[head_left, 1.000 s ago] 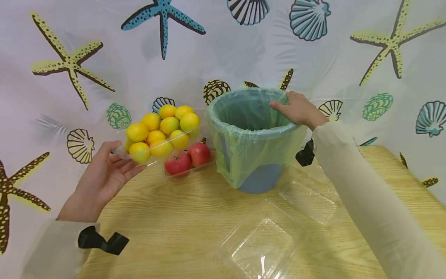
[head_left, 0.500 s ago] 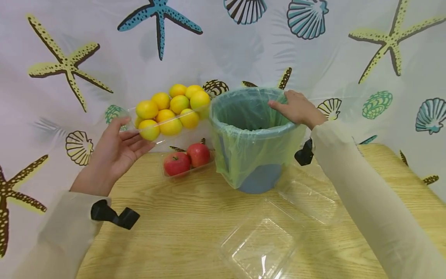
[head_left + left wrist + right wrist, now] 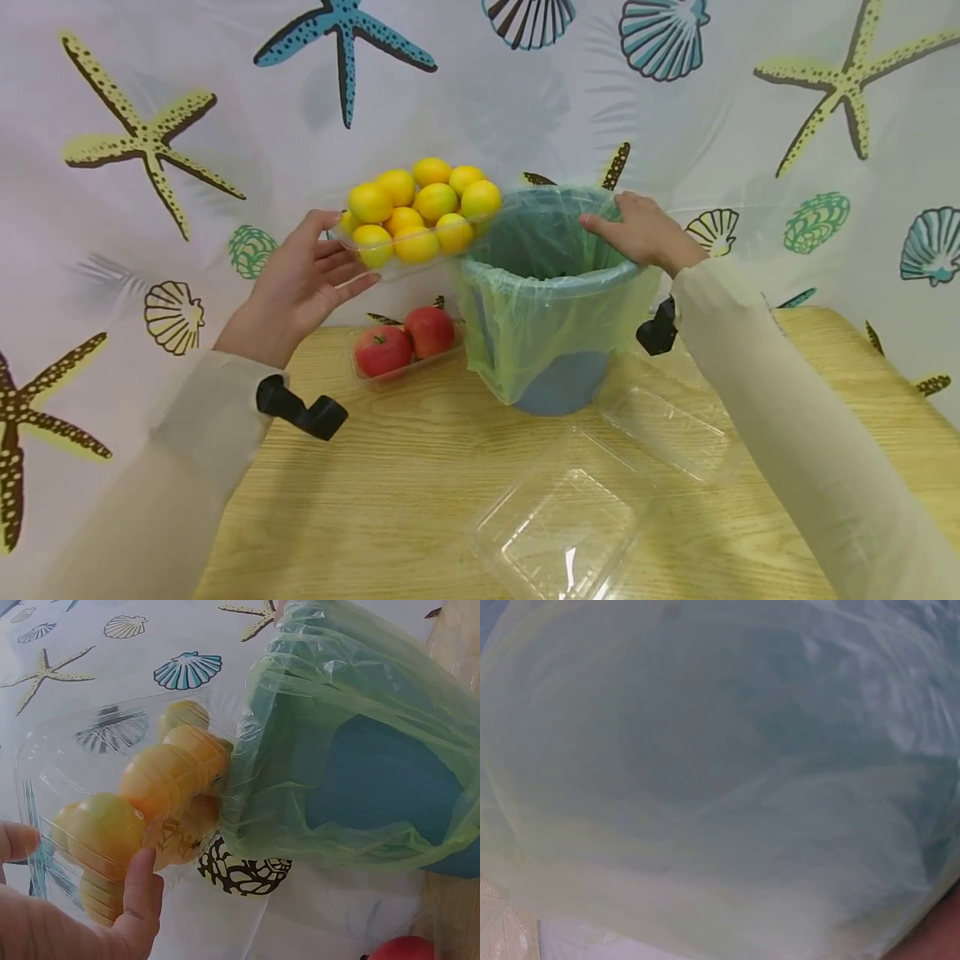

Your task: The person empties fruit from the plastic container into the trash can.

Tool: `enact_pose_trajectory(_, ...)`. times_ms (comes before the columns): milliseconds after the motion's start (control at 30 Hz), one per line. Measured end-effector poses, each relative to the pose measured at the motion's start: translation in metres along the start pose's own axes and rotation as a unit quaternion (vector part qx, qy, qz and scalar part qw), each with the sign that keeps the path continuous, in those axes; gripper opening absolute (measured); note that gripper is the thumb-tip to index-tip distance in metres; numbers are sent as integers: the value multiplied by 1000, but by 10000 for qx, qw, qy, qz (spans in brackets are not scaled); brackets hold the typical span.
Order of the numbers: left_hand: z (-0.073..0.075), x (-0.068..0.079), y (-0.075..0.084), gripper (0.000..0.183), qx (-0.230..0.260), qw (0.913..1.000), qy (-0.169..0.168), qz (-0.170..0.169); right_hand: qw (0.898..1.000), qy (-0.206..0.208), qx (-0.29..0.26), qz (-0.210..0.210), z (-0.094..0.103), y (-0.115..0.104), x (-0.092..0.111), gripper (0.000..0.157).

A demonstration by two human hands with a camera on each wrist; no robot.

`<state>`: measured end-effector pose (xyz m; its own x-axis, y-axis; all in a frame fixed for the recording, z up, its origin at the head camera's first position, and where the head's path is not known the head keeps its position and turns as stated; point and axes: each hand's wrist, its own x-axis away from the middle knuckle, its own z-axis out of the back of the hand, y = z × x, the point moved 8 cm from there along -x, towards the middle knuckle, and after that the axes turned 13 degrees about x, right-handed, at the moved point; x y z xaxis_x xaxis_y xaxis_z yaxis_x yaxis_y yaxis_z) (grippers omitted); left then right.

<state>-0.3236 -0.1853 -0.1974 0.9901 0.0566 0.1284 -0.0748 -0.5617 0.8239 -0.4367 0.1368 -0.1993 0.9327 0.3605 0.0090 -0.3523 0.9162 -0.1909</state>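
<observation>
My left hand (image 3: 303,279) grips the near left end of a clear plastic box (image 3: 56,765), thumb above and fingers beneath. Several small yellow-orange citrus fruits (image 3: 437,202) are heaped in the box. Held in the air, its right end overlaps the rim of a blue bucket (image 3: 562,387). A thin yellow-green bag (image 3: 506,329) lines the bucket and folds down over its outside. At the bucket's right rim, my right hand (image 3: 647,235) holds on, its thumb pointing inward over the bag. The bag fills most of the right wrist view.
Two red apples (image 3: 382,350) sit in a clear plastic tray (image 3: 375,382) left of the bucket. An unfilled clear box (image 3: 566,533) lies on the wooden table (image 3: 360,500) in front, another clear box (image 3: 675,433) to the right. A patterned curtain (image 3: 480,100) hangs close behind.
My left hand has raised the box of citrus fruits and carried it rightward, from above the apples to the bucket's left rim. My right hand has stayed on the bucket.
</observation>
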Motion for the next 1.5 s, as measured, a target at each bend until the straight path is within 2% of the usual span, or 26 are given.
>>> enact_pose_trajectory(100, -11, -3, -1, 50, -282, 9995, -3, -144, 10000, 21, -21, 10, 1, 0, 0, 83)
enact_pose_trajectory(333, -32, -14, -6, 51, -719, 9971, 162, -189, 10000, 25, -35, -55, 0, 0, 0, 83)
enact_pose_trajectory(700, -57, -33, -13, 48, -1667, 9815, 713, -615, 9999, -2, -39, -99, -2, -1, -1, 83)
enact_pose_trajectory(967, -73, -36, -13, 50, -2307, 9657, 732, -940, 9999, -44, 37, -127, -1, 1, -1, 84)
enact_pose_trajectory(1167, -80, -34, -11, 54, -2446, 9609, 665, -1111, 9999, -28, 42, -147, -1, 1, -2, 84)
enact_pose_trajectory(1267, -83, -32, -11, 59, -2549, 9579, 604, -1177, 9999, -34, 19, -152, -1, 1, -1, 84)
enact_pose_trajectory(1500, -91, -25, -9, 68, -2953, 9449, 370, -1364, 9999, -42, -46, -153, -2, 1, -1, 86)
